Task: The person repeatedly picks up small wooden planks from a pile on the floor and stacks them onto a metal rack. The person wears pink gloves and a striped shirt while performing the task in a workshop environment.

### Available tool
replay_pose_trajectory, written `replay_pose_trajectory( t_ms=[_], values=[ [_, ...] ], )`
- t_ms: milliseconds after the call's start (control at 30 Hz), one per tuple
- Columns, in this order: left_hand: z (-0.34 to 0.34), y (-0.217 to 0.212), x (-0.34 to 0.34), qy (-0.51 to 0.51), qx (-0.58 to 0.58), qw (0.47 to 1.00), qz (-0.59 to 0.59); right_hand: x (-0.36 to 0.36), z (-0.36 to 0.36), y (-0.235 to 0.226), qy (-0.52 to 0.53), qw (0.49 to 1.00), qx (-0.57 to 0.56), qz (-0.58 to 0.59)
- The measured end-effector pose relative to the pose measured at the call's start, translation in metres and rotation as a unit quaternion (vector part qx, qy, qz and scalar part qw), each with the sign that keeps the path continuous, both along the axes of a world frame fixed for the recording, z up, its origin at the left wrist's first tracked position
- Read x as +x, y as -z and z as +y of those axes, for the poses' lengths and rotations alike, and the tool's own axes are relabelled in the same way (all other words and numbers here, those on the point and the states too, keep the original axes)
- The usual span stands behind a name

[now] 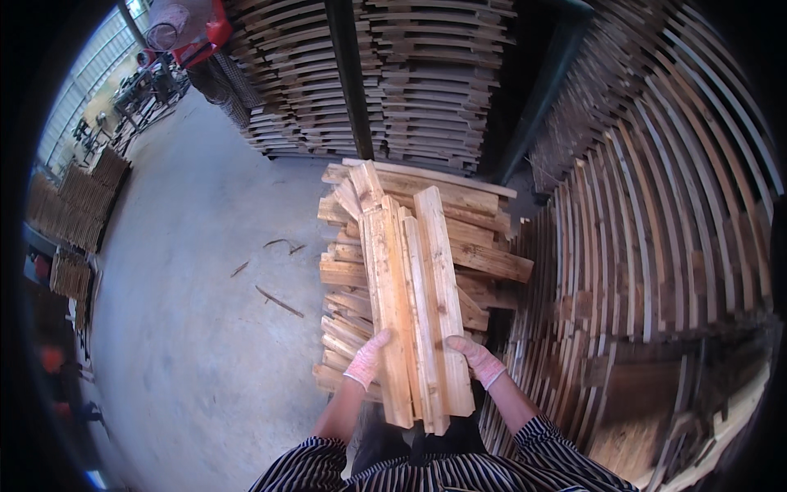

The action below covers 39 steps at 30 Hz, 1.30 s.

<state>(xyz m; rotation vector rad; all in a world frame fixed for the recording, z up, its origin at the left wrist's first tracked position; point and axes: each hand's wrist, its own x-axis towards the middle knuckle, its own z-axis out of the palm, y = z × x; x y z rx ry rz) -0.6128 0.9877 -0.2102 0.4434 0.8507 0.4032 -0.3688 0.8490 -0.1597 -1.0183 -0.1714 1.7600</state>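
No package, label or sign can be made out clearly in this view; the only strong colour is a red boxy object (209,37) at the far left, beside a dark machine, and its shape is too small and bent by the lens to tell more. In the middle, the person holds a bundle of pale, rough-sawn wooden slats (414,303) upright in front of the body. The left hand (367,358), in a light knitted glove, is closed around the left edge of the bundle near its lower end, and the right hand (478,357), in the same kind of glove, presses flat against the right edge with the fingers curled on the wood. The fingertips of both hands are hidden behind the slats, and the striped sleeves (541,447) are cut off by the lower edge. Just behind the bundle lies a low, loose pile of short wooden boards (475,238), crossing each other. On the right and far side stand tall, tight stacks of grey weathered planks (656,213), with a dark metal post (348,74) between them. The grey concrete floor (188,287) stretches to the left, with a few thin wood splinters (279,302) on it. Smaller brown stacks of wood (78,201) stand at the far left.
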Motion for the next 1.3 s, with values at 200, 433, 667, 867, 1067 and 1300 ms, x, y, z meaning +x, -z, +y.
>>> replay_pose_trajectory(
  t_ms=[200, 433, 667, 867, 1067, 1300],
  values=[
    [-0.016, -0.029, -0.03, -0.01, 0.046, 0.996, 0.078, -0.041, -0.037, -0.045, 0.044, 0.994, 0.087, -0.046],
    [0.024, -0.049, 0.009, 0.112, 0.434, 0.891, -0.071, -0.039, -0.066, -0.132, 0.147, 0.912, 0.211, -0.319],
    [-0.088, -0.268, 0.09, 0.23, 0.316, 0.898, -0.204, -0.061, -0.214, -0.208, 0.281, 0.844, 0.226, -0.398],
    [-0.191, -0.397, 0.217, 0.409, 0.366, 0.807, -0.216, -0.033, -0.339, -0.31, 0.517, 0.746, 0.187, -0.377],
    [-0.354, -0.565, 0.384, 0.522, 0.408, 0.681, -0.312, 0.069, -0.445, -0.427, 0.593, 0.586, 0.187, -0.52],
    [-0.476, -0.607, 0.588, 0.334, 0.655, 0.58, -0.35, 0.326, -0.538, -0.48, 0.655, 0.451, -0.141, -0.59]
  ],
)
